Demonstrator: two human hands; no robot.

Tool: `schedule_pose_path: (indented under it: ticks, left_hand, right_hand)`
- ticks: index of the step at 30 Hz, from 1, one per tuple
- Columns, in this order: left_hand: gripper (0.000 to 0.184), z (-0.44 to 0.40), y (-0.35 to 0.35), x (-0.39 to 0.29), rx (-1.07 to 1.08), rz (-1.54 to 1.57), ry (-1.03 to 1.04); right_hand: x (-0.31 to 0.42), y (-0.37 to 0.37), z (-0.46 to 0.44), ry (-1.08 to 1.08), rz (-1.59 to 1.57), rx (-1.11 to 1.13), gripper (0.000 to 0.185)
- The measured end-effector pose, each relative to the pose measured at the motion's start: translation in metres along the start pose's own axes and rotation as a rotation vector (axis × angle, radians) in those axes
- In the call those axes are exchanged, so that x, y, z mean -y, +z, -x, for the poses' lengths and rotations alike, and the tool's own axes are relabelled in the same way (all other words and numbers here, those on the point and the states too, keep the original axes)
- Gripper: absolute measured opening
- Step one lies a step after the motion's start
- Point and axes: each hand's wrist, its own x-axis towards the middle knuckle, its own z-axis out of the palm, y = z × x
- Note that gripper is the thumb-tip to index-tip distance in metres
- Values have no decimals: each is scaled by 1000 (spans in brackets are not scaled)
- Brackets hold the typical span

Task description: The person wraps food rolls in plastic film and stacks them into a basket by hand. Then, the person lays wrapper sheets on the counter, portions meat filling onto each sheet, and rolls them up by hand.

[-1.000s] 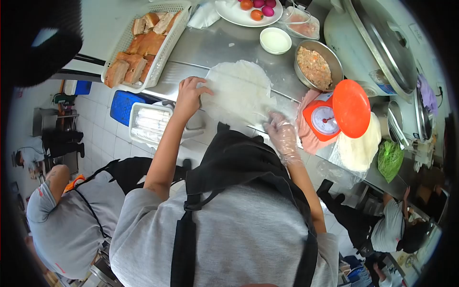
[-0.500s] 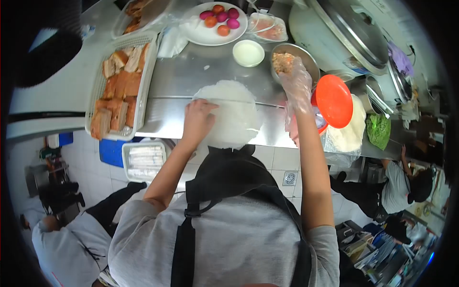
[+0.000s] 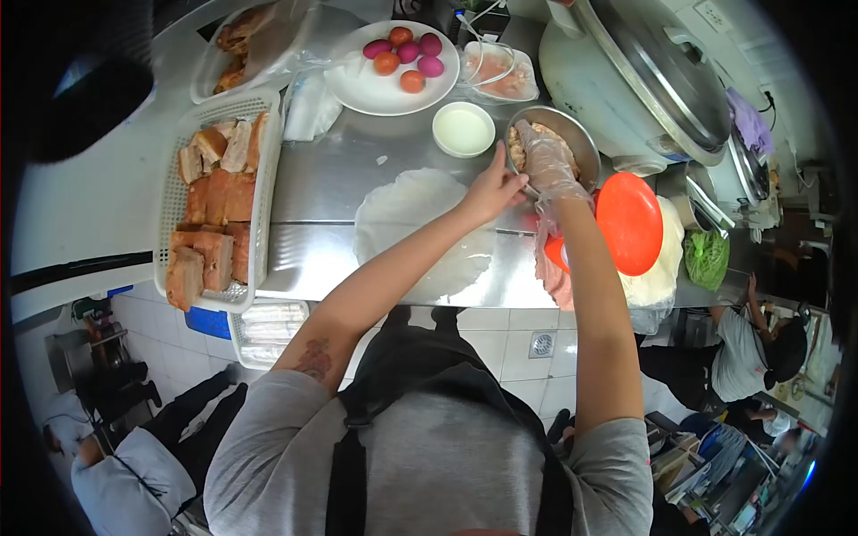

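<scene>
A thin, translucent white round sheet (image 3: 402, 214) lies on the steel counter, partly covered by my left forearm. My left hand (image 3: 493, 189) is at the near left rim of a metal bowl (image 3: 585, 147), thumb and fingers closed against its side. Inside the bowl is a chunky, pale orange filling (image 3: 516, 150). My right hand (image 3: 550, 163), in a clear plastic glove, reaches down into that filling; its fingertips are hidden there. Just left of the bowl stands a small white bowl (image 3: 464, 130) of pale contents. A red plastic lid or dish (image 3: 630, 225) sits beside my right forearm.
A white basket (image 3: 268, 192) holds browned meat slabs at left. Behind are a plate (image 3: 357, 89) of pink and orange egg-like balls and a tray (image 3: 500, 71) of pale pink food. A large lidded pot (image 3: 599, 107) stands at right. Other people are on both sides.
My left hand has left the white sheet and moved right to the metal bowl. My gloved right hand is still in the bowl, now deeper among the filling. The camera view has shifted slightly.
</scene>
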Motion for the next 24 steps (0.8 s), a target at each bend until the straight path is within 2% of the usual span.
schedule_pose_path:
  ticks: [2,5,8,11,14,17,18,21,23,24]
  left_hand:
    - [93,-22,6,-9,36,-16,-11]
    - [94,-33,-2,-6,88,23,-9]
    - [92,-34,-2,-13,70,65,-42]
    - [91,-35,-4,-11,65,135,-22]
    - [90,-35,-2,0,19,168,30]
    - [92,-38,-2,7,4,147,-1]
    - [90,-30,-3,2,-14,-2,11]
    - [80,22,-16,-2,-16,-442,303]
    - [66,76,-37,0,-29,-885,431]
    - [61,99,-51,12,-10,-988,451]
  right_hand:
    - [-4,3,-1,-57,-25,-61,44]
    - [-10,8,-12,59,-338,76,31]
    - [-29,41,-24,97,-180,50,28]
    - [-7,10,-8,85,-249,-84,25]
    - [-5,16,-10,138,-117,-423,25]
    - [-5,6,-8,382,-790,-674,30]
    - [14,-20,6,440,-1198,-648,36]
    - [2,-48,24,344,-1757,-538,36]
    - [-24,-58,46,182,-1868,-473,32]
    - [-41,-69,63,130,-1894,-403,32]
